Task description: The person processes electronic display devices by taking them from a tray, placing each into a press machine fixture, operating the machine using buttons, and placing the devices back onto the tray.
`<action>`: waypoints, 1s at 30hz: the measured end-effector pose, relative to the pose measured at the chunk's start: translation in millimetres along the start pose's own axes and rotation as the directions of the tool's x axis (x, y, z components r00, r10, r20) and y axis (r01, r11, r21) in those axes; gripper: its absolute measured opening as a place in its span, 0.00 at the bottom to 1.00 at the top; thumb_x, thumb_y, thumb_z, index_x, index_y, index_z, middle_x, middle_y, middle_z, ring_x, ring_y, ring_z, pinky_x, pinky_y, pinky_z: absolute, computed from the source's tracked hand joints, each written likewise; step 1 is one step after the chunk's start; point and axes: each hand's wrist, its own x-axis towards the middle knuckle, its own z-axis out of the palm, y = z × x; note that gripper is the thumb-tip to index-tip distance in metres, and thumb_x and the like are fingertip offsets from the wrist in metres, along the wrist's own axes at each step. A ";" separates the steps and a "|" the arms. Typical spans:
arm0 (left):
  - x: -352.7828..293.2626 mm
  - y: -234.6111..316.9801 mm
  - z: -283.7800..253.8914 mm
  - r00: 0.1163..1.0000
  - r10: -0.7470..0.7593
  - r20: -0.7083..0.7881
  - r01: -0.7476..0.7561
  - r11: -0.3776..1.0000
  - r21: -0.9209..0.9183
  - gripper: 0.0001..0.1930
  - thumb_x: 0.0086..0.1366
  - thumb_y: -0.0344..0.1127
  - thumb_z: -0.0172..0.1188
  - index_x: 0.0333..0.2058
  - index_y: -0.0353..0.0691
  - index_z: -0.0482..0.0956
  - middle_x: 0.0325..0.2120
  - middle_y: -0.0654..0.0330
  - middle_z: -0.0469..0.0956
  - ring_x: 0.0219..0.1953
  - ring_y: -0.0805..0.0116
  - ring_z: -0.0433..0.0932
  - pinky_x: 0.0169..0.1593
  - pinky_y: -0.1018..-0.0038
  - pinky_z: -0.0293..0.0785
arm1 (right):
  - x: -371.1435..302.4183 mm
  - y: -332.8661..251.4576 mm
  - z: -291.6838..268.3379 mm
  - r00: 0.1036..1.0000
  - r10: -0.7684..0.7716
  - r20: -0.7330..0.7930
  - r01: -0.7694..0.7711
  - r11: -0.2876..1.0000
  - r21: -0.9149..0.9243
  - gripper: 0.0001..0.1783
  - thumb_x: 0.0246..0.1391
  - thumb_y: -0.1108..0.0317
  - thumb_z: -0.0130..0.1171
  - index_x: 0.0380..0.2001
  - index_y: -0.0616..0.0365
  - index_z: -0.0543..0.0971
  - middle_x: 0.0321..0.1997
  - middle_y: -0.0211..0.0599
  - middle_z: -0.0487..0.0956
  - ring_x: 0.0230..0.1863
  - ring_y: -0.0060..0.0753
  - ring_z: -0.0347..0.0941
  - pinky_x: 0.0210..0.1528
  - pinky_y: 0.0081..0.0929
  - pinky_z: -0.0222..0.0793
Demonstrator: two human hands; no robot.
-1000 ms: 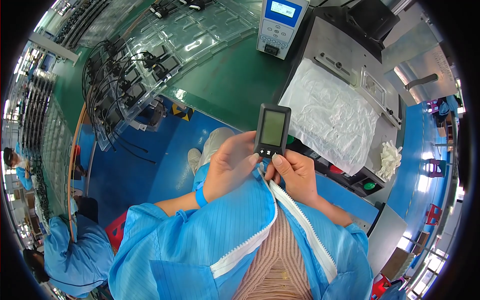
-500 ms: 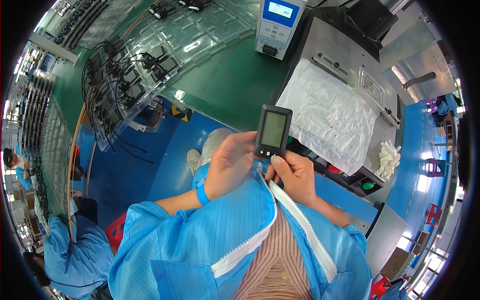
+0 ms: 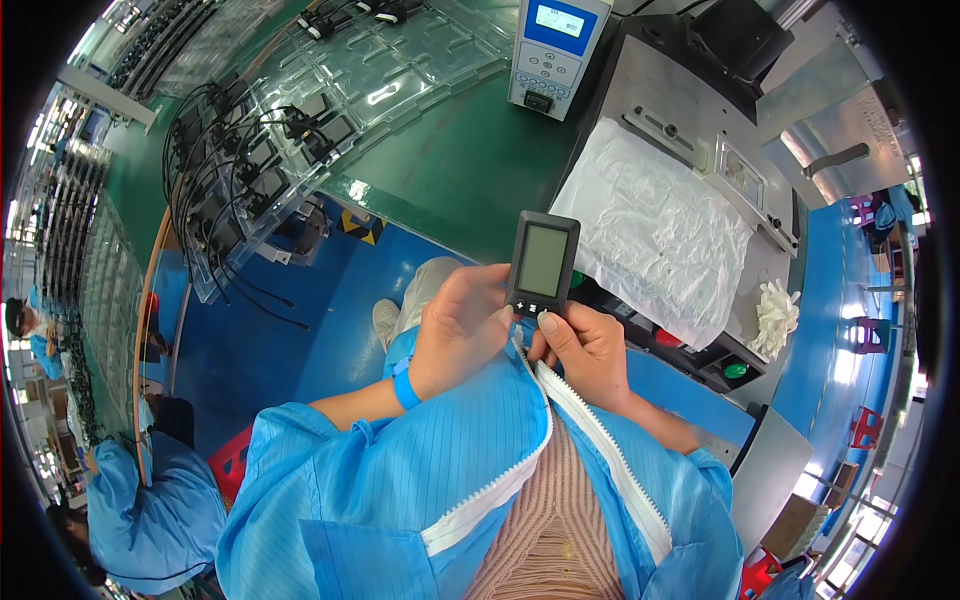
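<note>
Between my two hands is a small black handheld display unit [image 3: 543, 262] with a blank grey-green screen and a row of small buttons along its lower edge. My left hand [image 3: 462, 325] is closed on the unit's left side, its thumb by the lower left corner. My right hand [image 3: 588, 350] grips the bottom right, its thumb at the lower edge near the buttons. Whether the thumb presses a button cannot be made out. The fingers behind the unit are hidden. A blue band [image 3: 405, 384] circles my left wrist.
Ahead is a green bench [image 3: 430, 140] with a clear plastic tray [image 3: 385, 95] of cabled black units [image 3: 265, 180]. A white-and-blue control box [image 3: 555, 55] stands beside a machine covered by a white crinkled sheet [image 3: 660, 225]. A white glove [image 3: 776, 320] lies right. A person in blue [image 3: 155, 515] sits left.
The display unit has shifted very slightly left in my hands. Both hands keep their grip, and the screen stays blank.
</note>
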 end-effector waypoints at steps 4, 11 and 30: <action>1.8 -1.1 -1.3 1.000 0.001 0.006 -0.001 0.994 0.108 0.20 0.59 0.23 0.53 0.52 0.32 0.69 0.35 0.58 0.73 0.38 0.74 0.70 0.47 0.79 0.68 | 0.3 2.3 -0.3 1.000 -0.010 -0.002 0.010 0.999 -0.037 0.11 0.59 0.71 0.49 0.26 0.64 0.76 0.20 0.35 0.77 0.18 0.19 0.64 0.24 0.12 0.62; 12.7 -14.0 -16.9 0.980 0.162 0.113 -0.177 0.976 0.131 0.24 0.58 0.20 0.49 0.55 0.35 0.65 0.42 0.52 0.74 0.42 0.65 0.74 0.48 0.72 0.69 | -0.2 2.3 -2.2 0.999 0.011 0.050 -0.013 0.998 0.056 0.09 0.60 0.71 0.49 0.29 0.65 0.76 0.20 0.35 0.77 0.19 0.19 0.64 0.25 0.12 0.63; 9.4 2.3 -18.4 0.974 -0.064 0.219 0.041 0.993 0.106 0.42 0.38 0.34 0.78 0.53 0.37 0.65 0.48 0.56 0.69 0.45 0.65 0.71 0.53 0.69 0.67 | 6.1 8.2 -5.4 0.773 -0.595 -0.221 0.520 0.793 -0.317 0.08 0.43 0.74 0.65 0.29 0.58 0.78 0.30 0.30 0.72 0.31 0.28 0.65 0.35 0.24 0.66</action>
